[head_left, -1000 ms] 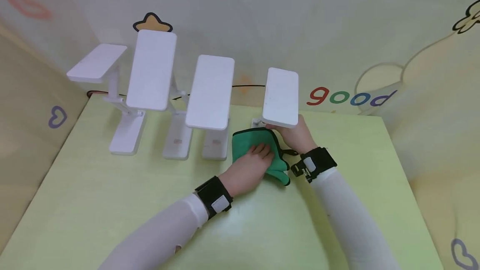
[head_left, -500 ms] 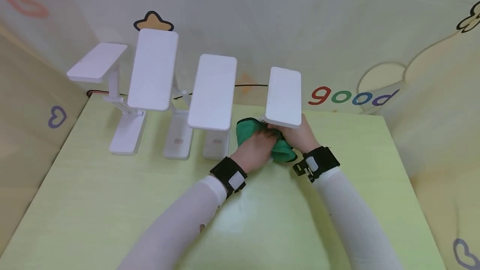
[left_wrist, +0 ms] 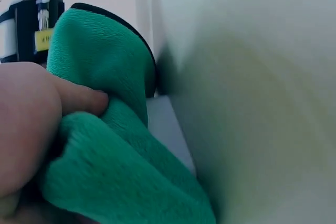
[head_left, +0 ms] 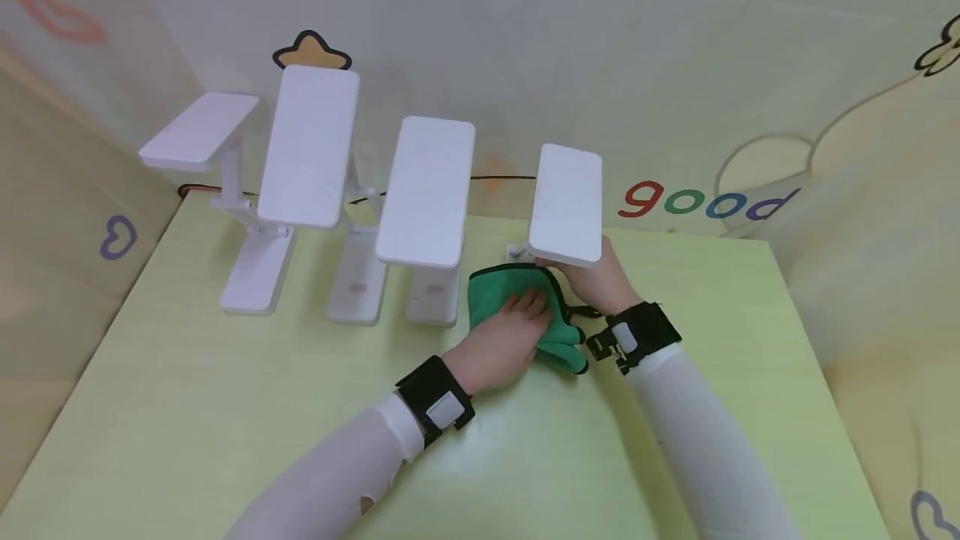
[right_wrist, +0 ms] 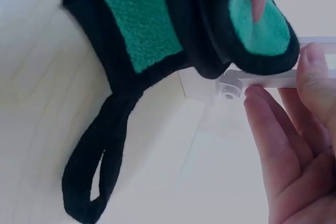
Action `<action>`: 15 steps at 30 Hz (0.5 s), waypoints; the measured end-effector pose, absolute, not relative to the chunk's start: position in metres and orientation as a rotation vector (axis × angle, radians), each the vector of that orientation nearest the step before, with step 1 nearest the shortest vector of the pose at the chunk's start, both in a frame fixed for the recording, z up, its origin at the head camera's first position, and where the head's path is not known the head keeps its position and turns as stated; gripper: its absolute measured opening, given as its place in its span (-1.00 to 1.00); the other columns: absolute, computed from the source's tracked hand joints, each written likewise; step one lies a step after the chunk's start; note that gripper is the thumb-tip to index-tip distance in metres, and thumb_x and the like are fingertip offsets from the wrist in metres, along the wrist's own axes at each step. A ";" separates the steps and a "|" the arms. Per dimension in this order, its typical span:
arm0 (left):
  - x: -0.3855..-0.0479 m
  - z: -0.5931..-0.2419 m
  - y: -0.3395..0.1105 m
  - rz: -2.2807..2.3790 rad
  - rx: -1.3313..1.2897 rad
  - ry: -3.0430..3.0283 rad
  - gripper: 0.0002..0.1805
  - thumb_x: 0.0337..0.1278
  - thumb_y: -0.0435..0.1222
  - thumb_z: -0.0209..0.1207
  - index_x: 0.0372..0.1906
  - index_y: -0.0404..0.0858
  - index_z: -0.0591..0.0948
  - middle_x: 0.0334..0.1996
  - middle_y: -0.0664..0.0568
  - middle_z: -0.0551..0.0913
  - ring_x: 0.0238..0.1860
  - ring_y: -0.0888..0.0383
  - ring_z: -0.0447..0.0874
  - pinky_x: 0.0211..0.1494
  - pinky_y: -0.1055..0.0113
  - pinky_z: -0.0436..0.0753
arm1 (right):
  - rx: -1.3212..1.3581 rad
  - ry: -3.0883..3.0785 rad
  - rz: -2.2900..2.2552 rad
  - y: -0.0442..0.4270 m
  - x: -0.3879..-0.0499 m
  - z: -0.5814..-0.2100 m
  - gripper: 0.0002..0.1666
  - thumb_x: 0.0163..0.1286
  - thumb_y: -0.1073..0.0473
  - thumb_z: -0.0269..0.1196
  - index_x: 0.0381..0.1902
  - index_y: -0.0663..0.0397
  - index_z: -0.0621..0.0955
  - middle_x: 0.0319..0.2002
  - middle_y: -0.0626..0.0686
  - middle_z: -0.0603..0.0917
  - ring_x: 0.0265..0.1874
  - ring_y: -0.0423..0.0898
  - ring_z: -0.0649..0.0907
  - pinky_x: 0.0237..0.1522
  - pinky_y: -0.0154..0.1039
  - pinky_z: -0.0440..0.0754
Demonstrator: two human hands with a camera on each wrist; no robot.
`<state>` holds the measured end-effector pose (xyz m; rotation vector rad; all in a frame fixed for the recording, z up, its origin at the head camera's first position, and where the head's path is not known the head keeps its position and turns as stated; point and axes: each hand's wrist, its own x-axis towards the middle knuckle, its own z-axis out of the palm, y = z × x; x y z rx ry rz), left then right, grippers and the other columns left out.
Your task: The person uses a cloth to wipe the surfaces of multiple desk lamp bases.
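A white folding phone stand (head_left: 566, 202) is the rightmost of the row in the head view, its plate tilted up. My right hand (head_left: 600, 277) holds the stand's arm below the plate; in the right wrist view, thumb and fingers close round that arm (right_wrist: 270, 80). My left hand (head_left: 501, 348) presses a green cloth with black edging (head_left: 498, 290) over the stand's base, which is mostly covered. In the left wrist view my thumb digs into the folded cloth (left_wrist: 126, 177), and a pale strip of base shows beside it. A black loop (right_wrist: 73, 182) hangs from the cloth.
To the left, three more white phone stands, a nearer one (head_left: 427, 190), a middle one (head_left: 310, 148) and a far-left one (head_left: 198, 132), stand along the back of the pale green table (head_left: 187, 415). A printed curtain (head_left: 675, 40) hangs behind.
My left hand slid the cloth away from me up the base, bunching it, then drew it back toward me, spread again. My right hand keeps its hold on the stand.
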<state>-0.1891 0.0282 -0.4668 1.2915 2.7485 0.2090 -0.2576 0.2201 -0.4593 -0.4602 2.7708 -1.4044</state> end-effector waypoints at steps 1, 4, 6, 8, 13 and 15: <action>-0.191 -0.466 0.028 0.223 1.298 2.747 -0.50 0.59 -0.33 0.14 0.48 -0.40 0.48 0.50 -0.28 0.45 0.55 -0.15 0.36 0.56 0.01 0.38 | -0.464 2.774 -1.405 0.220 -0.257 -0.459 -0.51 0.49 0.33 0.40 0.30 0.29 0.56 0.14 0.26 0.64 0.14 0.18 0.63 0.23 0.16 0.60; -0.200 -0.464 0.027 0.296 1.320 2.741 -0.49 0.56 -0.36 0.18 0.47 -0.43 0.47 0.47 -0.28 0.48 0.53 -0.16 0.40 0.55 0.03 0.39 | -0.469 2.780 -1.401 0.221 -0.256 -0.458 -0.51 0.48 0.34 0.41 0.30 0.29 0.56 0.13 0.26 0.64 0.12 0.19 0.63 0.24 0.18 0.59; -0.208 -0.463 0.027 0.377 1.332 2.749 -0.53 0.54 -0.41 0.18 0.43 -0.45 0.49 0.42 -0.28 0.53 0.48 -0.17 0.46 0.54 0.05 0.41 | -0.483 2.777 -1.403 0.221 -0.256 -0.459 -0.52 0.48 0.33 0.41 0.29 0.29 0.57 0.12 0.25 0.64 0.11 0.18 0.63 0.26 0.17 0.58; -0.216 -0.464 0.027 0.454 1.339 2.771 -0.59 0.54 -0.45 0.16 0.38 -0.45 0.53 0.35 -0.26 0.59 0.42 -0.15 0.53 0.51 0.09 0.44 | -0.476 2.760 -1.427 0.220 -0.258 -0.459 -0.52 0.47 0.34 0.41 0.29 0.28 0.57 0.11 0.24 0.65 0.09 0.16 0.63 0.24 0.14 0.59; -0.224 -0.473 0.033 0.368 1.374 2.921 -0.71 0.54 -0.44 0.15 0.23 -0.39 0.61 0.18 -0.17 0.68 0.25 -0.06 0.64 0.39 0.21 0.54 | -0.447 2.730 -1.471 0.219 -0.259 -0.458 -0.50 0.47 0.31 0.42 0.31 0.26 0.56 0.12 0.21 0.65 0.09 0.12 0.63 0.25 0.10 0.57; -0.220 -0.475 0.035 0.274 1.380 2.964 -0.70 0.52 -0.42 0.19 0.24 -0.37 0.62 0.19 -0.15 0.68 0.25 -0.05 0.64 0.37 0.22 0.56 | -0.441 2.725 -1.469 0.219 -0.258 -0.458 -0.48 0.49 0.30 0.41 0.33 0.25 0.54 0.15 0.21 0.63 0.11 0.11 0.62 0.27 0.10 0.56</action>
